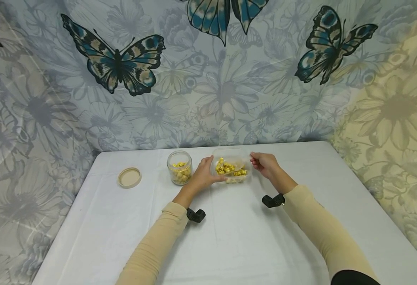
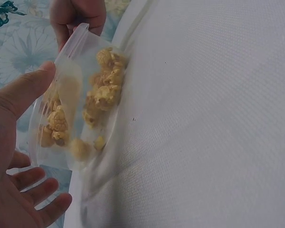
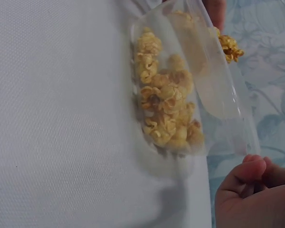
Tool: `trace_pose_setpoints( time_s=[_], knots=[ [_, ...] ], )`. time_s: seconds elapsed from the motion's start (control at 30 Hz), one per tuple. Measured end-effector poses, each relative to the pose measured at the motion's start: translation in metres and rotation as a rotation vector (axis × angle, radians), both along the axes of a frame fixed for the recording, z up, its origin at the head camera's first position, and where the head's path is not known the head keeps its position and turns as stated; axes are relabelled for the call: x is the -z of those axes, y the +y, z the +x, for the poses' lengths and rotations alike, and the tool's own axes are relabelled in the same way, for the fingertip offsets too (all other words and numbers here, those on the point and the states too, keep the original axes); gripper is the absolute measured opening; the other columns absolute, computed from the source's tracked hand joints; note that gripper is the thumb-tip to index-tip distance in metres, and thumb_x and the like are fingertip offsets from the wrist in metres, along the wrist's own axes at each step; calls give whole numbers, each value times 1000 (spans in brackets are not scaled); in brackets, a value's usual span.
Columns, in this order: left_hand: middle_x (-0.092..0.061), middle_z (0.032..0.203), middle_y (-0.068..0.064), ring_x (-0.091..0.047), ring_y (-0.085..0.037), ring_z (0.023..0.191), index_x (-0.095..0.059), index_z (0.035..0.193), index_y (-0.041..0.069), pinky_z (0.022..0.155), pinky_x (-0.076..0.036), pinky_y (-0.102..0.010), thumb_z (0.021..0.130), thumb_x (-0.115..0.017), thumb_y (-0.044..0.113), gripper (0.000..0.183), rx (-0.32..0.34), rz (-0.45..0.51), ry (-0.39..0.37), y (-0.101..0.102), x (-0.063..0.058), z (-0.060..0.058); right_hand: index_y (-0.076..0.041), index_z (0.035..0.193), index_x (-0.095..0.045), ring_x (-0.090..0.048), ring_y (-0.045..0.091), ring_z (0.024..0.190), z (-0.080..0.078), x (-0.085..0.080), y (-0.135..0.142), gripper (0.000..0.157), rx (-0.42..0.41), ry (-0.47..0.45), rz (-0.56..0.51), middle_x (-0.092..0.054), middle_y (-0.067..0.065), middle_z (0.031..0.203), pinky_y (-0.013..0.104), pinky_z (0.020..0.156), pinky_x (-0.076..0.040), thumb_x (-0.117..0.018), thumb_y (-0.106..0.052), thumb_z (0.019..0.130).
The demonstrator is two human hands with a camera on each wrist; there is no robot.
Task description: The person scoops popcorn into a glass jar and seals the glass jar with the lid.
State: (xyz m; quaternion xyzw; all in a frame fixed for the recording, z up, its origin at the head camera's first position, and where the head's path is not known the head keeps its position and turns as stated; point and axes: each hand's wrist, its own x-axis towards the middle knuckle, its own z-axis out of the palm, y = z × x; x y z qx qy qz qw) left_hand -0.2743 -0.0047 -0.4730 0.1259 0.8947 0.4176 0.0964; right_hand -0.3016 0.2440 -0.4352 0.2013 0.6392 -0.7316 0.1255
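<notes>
A clear plastic container (image 1: pixel 232 180) with yellow popcorn (image 1: pixel 225 168) stands on the table. My left hand (image 1: pixel 202 174) holds its left end, thumb on the near side and fingers spread round the end; the left wrist view shows this thumb (image 2: pixel 31 88) against the wall. At the right end, my right hand (image 1: pixel 265 164) has curled fingers, and thumb and forefinger pinch together by the rim (image 3: pixel 251 145). A pale beige spoon-like piece (image 3: pixel 216 97) slants inside the container, its far end toward the right hand; the handle is hardly visible. One popcorn clump (image 3: pixel 231 48) shows above the rim.
Left of the container stands a glass jar (image 1: pixel 181 177), partly filled with popcorn. Farther left lies a round beige lid (image 1: pixel 129 177). The white-covered table (image 1: pixel 226 241) meets a butterfly-patterned cloth (image 1: pixel 208 118) behind. Black wrist cameras (image 1: pixel 273 200) sit on both wrists.
</notes>
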Motion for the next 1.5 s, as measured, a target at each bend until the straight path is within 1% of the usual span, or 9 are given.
trace_pose_setpoints(
  time_s=[0.17,0.4,0.53,0.77,0.97,1.3,1.5],
  knots=[
    [-21,160,-15,-28,-35,146,-17,157,14,115,-32,-53,79,-77,50,106,4,10,-7,-1,0,1,-6,92,-61,-53,6,55,2,-2,1,12,9,-39,-56,-63,-2,62,15,52,-45,-55,-14,99],
    [-21,160,-14,-28,-35,146,-17,157,14,116,-32,-52,78,-77,52,107,1,-12,-1,0,-1,1,-5,92,-59,-52,7,54,3,-5,4,11,18,-45,-128,-62,-1,61,16,51,-44,-53,-11,100],
    [-22,160,-14,-28,-34,146,-18,157,14,116,-32,-52,77,-78,52,107,-3,-17,8,0,-1,0,-6,89,-60,-52,6,54,2,-6,6,14,23,-34,-138,-62,-1,60,16,50,-44,-52,-11,100],
    [-22,160,-13,-28,-35,146,-20,156,10,117,-32,-51,76,-79,51,107,-8,-18,38,0,-2,1,-8,79,-63,-52,6,53,1,-6,6,22,68,-28,-120,-61,-1,59,16,49,-45,-54,-10,99],
    [-22,160,-10,-26,-34,147,-21,156,11,116,-32,-52,77,-78,53,107,-5,-49,55,0,-1,1,-8,82,-62,-51,6,53,1,-7,5,19,86,-23,-111,-61,-1,60,16,49,-45,-55,-10,99],
    [-23,160,-11,-26,-34,147,-22,156,10,115,-33,-53,77,-77,53,106,0,-42,67,0,1,-1,-6,90,-61,-51,5,54,1,-8,4,12,84,-23,-107,-60,-2,61,16,50,-44,-55,-11,99],
    [-23,160,-11,-26,-34,146,-22,156,10,115,-34,-53,78,-77,52,105,-1,-47,63,0,0,0,-7,88,-62,-51,5,55,1,-9,4,13,92,-18,-100,-60,-2,61,16,50,-44,-55,-12,99]
  ],
)
